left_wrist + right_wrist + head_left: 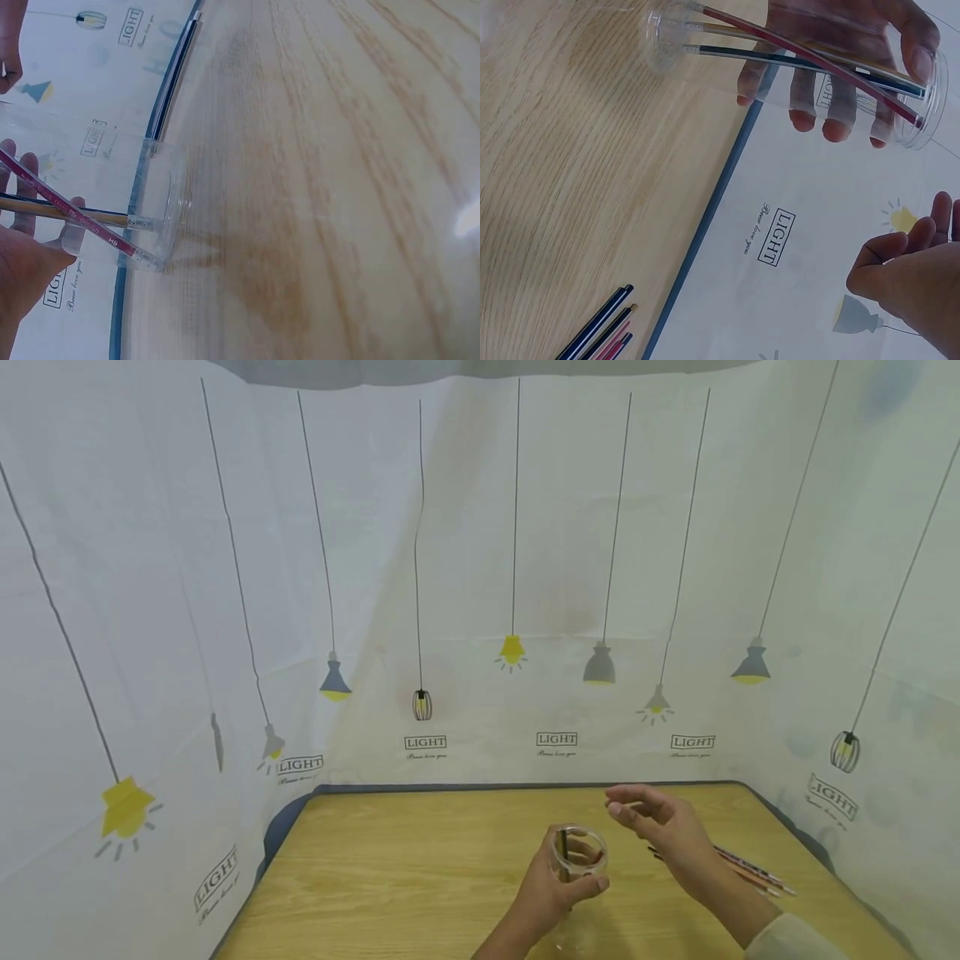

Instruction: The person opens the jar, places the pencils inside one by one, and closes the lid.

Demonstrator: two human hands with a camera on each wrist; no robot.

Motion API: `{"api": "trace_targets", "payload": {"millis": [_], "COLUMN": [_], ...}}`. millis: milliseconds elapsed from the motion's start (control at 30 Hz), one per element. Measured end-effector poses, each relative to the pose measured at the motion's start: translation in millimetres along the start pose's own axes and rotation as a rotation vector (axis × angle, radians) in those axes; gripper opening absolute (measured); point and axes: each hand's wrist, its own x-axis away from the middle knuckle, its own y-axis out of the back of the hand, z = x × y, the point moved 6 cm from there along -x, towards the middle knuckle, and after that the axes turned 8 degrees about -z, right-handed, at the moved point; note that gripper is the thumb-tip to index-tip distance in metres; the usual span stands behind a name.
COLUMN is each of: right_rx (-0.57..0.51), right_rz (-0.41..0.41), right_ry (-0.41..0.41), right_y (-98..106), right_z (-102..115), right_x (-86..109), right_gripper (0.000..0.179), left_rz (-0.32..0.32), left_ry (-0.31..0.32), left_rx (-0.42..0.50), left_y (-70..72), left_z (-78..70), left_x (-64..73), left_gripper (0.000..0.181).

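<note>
My left hand (547, 893) grips a clear jar (780, 90), its fingers wrapped round the side and its mouth facing up in the head view. Inside the jar lean a red pencil (810, 57), a yellow-orange pencil (97, 216) and a dark pencil (742, 54), their eraser ends at the jar's bottom. Just right of the jar's mouth, my right hand (678, 839) hovers in the air, apart from it. Its fingers are loosely bent, and nothing shows between them.
Several loose pencils (750, 868) lie on the wooden table (390, 877) to the right, partly behind my right forearm. A white cloth (465, 568) printed with hanging lamps stands round the back and sides of the table.
</note>
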Motion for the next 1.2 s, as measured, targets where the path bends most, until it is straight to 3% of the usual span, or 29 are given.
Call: {"api": "trace_targets", "payload": {"millis": [467, 800, 1200], "right_rx": [0.173, 0.378, 0.518], "right_rz": [-0.041, -0.120, -0.102], "right_ry": [-0.018, -0.102, -0.134], "right_y": [32.1, 81.5, 133.3], "right_z": [-31.7, -83.9, -142.5], "right_x": [-6.9, -7.1, -4.7], "right_gripper": [0.045, 0.058, 0.058], "left_rz": [0.002, 0.001, 0.010], "left_ry": [0.000, 0.018, 0.039], "left_rx": [0.018, 0.027, 0.030], "left_y": [0.6, 1.1, 0.2], "left_z": [1.3, 5.8, 5.9], "left_x": [-2.4, -3.4, -4.5], "left_gripper": [0.065, 0.065, 0.065]}}
